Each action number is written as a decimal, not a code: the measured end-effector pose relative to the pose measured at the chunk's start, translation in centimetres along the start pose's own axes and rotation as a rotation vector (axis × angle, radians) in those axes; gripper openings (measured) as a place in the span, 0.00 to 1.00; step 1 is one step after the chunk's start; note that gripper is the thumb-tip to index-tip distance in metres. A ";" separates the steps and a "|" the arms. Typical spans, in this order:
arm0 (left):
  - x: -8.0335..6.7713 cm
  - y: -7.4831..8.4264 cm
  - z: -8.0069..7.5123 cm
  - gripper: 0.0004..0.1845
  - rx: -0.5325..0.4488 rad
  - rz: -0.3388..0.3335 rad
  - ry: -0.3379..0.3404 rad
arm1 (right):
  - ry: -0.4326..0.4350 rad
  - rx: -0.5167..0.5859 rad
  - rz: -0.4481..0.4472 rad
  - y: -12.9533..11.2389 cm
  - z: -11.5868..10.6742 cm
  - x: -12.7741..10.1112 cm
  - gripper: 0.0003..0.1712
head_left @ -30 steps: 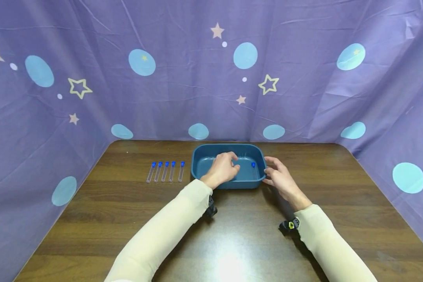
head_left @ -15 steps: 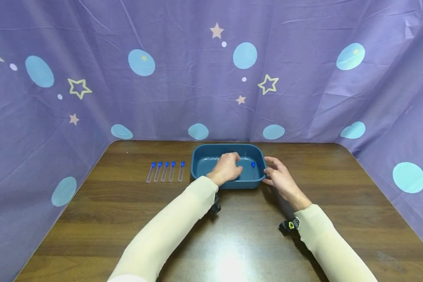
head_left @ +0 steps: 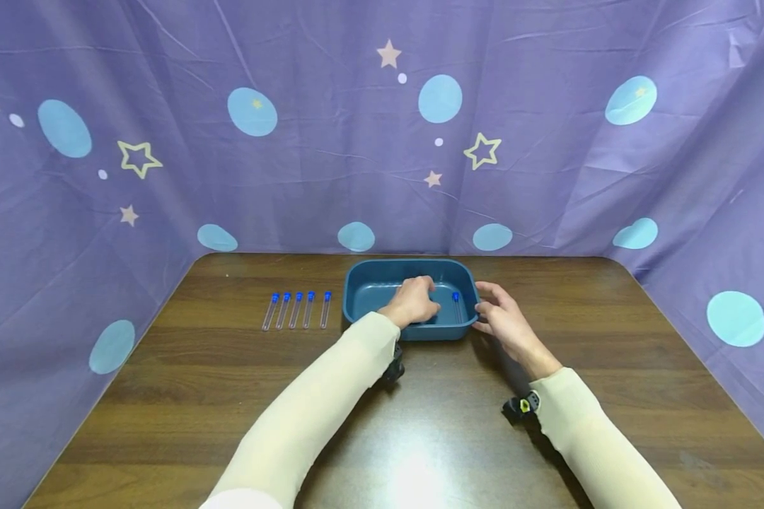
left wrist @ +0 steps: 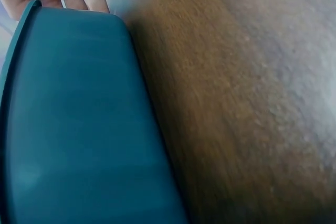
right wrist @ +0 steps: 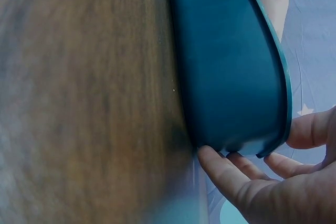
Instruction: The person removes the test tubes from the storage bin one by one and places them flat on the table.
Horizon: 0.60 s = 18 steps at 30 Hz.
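Observation:
A blue plastic basin [head_left: 395,264] sits on the table. My left hand [head_left: 412,300] reaches over its near side with bent fingers. Its fingertips are hidden down inside, so I cannot tell whether they hold anything. At the right end, my right hand [head_left: 508,326] holds the basin; its fingers lie along the outer wall and the thumb is at the rim, as the right wrist view shows. One blue-capped test tube [head_left: 456,308] lies in the basin near that end. Several more blue-capped test tubes [head_left: 296,310] lie in a row on the table, left of the basin.
The brown wooden table [head_left: 255,396] carries everything. A purple patterned curtain [head_left: 331,155] hangs behind it and along both sides. Small black cameras are strapped at the wrists. The basin's outer wall [left wrist: 79,103] fills much of the left wrist view.
My left hand has moved a little to the right within the basin. The right hand stays at the basin's end. The test tubes in view lie as before.

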<state>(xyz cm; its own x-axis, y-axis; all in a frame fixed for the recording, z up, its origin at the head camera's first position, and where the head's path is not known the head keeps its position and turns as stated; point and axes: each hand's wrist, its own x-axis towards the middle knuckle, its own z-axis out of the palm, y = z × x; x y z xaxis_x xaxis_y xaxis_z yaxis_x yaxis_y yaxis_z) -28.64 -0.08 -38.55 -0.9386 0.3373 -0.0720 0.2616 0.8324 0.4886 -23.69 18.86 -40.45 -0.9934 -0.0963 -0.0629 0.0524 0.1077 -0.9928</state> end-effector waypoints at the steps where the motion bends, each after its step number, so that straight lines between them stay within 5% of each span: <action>1: 0.1 0.0 0.1 0.22 0.006 0.002 -0.003 | 0.000 -0.002 0.000 0.0 0.0 0.0 0.30; 18: 1.5 1.1 1.0 0.25 -0.026 -0.022 -0.079 | -0.007 0.004 0.008 0.0 -0.1 0.0 0.30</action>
<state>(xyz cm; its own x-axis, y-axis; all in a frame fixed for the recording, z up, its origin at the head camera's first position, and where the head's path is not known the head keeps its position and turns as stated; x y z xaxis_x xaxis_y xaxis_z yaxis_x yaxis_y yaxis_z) -29.55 1.82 -38.98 -0.9232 0.3535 -0.1508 0.2344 0.8287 0.5082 -23.68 18.97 -40.45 -0.9922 -0.1021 -0.0718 0.0611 0.1046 -0.9926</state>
